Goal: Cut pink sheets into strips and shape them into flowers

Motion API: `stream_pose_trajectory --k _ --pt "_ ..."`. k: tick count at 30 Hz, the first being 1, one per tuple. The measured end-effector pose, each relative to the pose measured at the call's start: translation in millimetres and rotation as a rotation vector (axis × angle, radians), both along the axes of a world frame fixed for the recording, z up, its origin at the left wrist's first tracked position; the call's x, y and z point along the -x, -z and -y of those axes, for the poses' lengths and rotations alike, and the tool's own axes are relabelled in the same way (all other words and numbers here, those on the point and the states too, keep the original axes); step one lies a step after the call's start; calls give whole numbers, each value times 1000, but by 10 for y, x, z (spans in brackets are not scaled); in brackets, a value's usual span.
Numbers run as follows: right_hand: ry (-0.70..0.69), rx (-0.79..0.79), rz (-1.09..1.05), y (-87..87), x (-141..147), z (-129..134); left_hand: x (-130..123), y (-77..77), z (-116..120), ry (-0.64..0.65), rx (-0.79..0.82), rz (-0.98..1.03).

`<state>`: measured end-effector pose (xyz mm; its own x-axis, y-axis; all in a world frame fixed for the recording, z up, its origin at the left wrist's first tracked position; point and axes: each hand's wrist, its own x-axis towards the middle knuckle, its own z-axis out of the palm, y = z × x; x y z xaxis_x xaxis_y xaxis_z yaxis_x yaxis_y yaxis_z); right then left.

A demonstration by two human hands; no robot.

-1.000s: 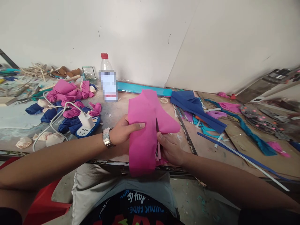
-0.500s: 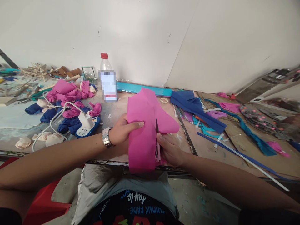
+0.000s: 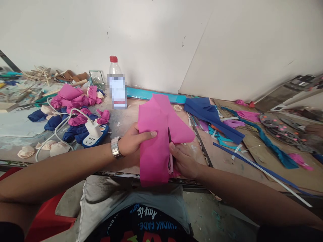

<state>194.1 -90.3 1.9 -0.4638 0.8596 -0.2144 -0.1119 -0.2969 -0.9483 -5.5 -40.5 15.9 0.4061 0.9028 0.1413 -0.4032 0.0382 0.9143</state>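
A broad strip of pink crepe-like paper or fabric (image 3: 154, 158) hangs over the table's front edge. My left hand (image 3: 133, 138) pinches its left side, thumb on top and fingers underneath. My right hand (image 3: 185, 161) is closed round a pair of scissors (image 3: 170, 164) with light pink handles. Their dark blade stands at the strip's right side, where a pointed flap spreads off to the right. The lower part of the scissors is partly hidden behind the strip and my fingers.
Left are pink and navy bundles (image 3: 73, 101) and a power strip (image 3: 97, 135) with a white cable. Behind stand a red-capped bottle (image 3: 115, 67) and a lit phone (image 3: 118, 90). Navy pieces (image 3: 213, 116), a long white stick (image 3: 275, 178) and a teal braid (image 3: 267, 139) lie right.
The scissor blades look more closed against the pink strip, showing less blade. Both hands keep their grip; the whole view has shifted very slightly.
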Motion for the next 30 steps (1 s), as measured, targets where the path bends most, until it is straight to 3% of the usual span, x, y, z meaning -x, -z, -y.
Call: stream_pose_trajectory --k 12,19,24,30 --pt "-12 -18 -32 1 13 2 4 -41 22 13 39 34" --pt "-81 3 -28 20 -14 8 -11 -115 -59 153 234 195" --pt "5 23 -44 -5 2 13 48 -102 -159 187 342 223" --pt "5 30 -85 -67 35 13 37 -150 -98 197 284 215"
